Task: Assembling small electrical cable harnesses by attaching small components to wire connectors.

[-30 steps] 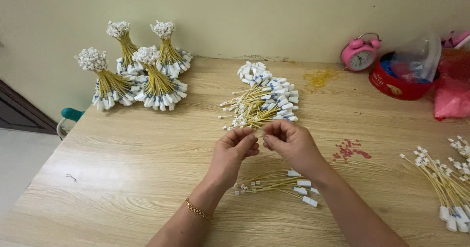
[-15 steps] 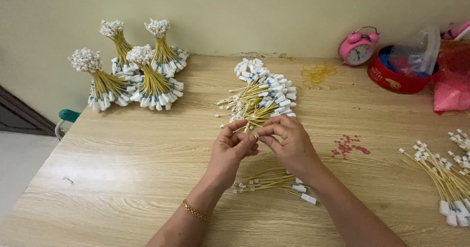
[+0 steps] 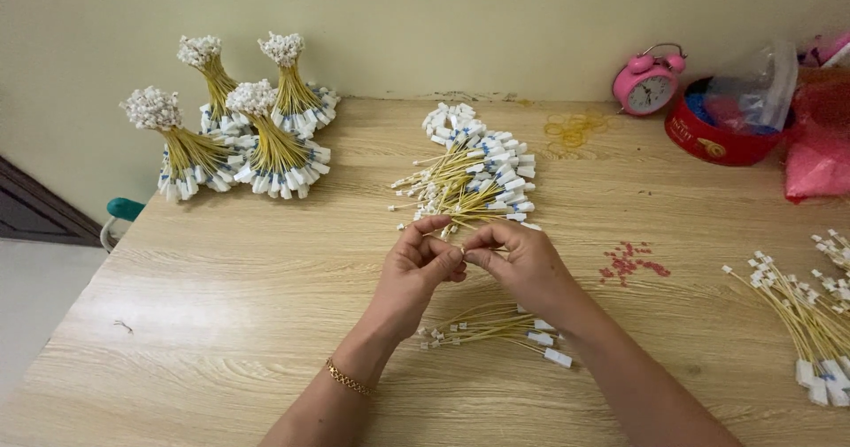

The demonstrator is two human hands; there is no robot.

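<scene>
Two hands meet above the middle of the wooden table (image 3: 221, 305), the left hand (image 3: 423, 261) and the right hand (image 3: 522, 261) pinching together on one thin yellow wire (image 3: 453, 235) with white plugs, fingertips closed on it, held just in front of the loose pile of wires (image 3: 474, 177). By the look of it the step in hand is picking or straightening a single wire from that pile; the next move would call for a steady pinch and a clean pull so neighbouring strands do not drag along. Below the wrists lies a small laid-out bunch (image 3: 500, 327), close enough to snag. Four tied bundles (image 3: 235, 124) stand at the far left, another spread of wires (image 3: 810, 323) lies at the right edge, red beads (image 3: 630, 261) and yellow rubber bands (image 3: 575, 130) are scattered nearby, and a pink alarm clock (image 3: 648, 82) and a red tin (image 3: 722, 133) sit by the wall.
</scene>
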